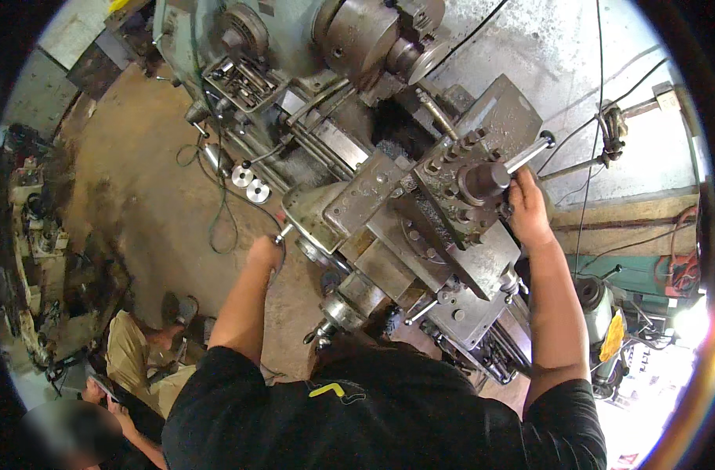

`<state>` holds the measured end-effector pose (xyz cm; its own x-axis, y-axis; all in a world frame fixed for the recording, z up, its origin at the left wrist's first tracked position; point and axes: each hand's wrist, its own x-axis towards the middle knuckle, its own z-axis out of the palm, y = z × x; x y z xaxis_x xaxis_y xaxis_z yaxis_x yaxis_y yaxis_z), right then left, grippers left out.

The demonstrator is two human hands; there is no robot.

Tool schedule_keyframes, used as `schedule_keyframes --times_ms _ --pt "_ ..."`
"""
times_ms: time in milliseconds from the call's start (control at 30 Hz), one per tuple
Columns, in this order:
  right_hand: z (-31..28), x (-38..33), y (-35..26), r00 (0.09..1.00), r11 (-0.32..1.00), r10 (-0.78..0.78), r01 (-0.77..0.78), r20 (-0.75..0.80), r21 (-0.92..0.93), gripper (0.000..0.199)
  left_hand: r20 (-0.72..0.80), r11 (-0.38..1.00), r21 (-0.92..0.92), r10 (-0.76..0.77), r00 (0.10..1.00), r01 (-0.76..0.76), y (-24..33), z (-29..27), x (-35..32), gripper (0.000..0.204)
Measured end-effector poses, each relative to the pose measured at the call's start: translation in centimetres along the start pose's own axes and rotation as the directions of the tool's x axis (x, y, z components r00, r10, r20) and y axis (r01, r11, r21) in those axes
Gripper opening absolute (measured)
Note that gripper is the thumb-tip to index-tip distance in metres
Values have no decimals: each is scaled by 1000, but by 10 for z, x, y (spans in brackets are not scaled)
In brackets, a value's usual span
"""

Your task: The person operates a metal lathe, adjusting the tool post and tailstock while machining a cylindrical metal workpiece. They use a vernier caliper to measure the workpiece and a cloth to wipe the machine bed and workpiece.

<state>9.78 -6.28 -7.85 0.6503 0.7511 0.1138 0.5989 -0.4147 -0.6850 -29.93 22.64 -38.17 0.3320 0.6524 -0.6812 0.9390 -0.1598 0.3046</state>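
A metal lathe fills the middle of the view. Left of its carriage, my left hand is closed around a handle at the carriage's side, its fingers partly hidden. Against the far side of the tool post, my right hand lies with its fingers stretched out, just below the clamping lever. Several bolts stand on the tool post. At the top, the chuck grips a round, shiny-faced workpiece. Metal chips lie on the carriage.
Small tools fill a tray on the headstock side. Two metal discs and a cable are beside the bed. A seated person holds a phone at lower left. A green machine stands at right; cables hang by the wall.
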Motion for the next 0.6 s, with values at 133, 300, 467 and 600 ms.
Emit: schedule_keyframes --times_ms 133,300,467,600 --pt "-3 0 1 998 988 -56 56 2 -142 33 86 975 45 215 973 -219 1 33 -44 37" --pt "-5 1 3 996 990 -89 89 7 -112 35 200 792 -608 223 954 -58 -22 71 -100 65" --pt "-6 7 5 996 996 -89 89 13 -13 33 87 780 -626 61 994 7 -61 85 -152 77" --pt "-7 18 9 994 994 -97 99 51 -42 32 388 728 -634 10 922 259 -99 109 -181 67"
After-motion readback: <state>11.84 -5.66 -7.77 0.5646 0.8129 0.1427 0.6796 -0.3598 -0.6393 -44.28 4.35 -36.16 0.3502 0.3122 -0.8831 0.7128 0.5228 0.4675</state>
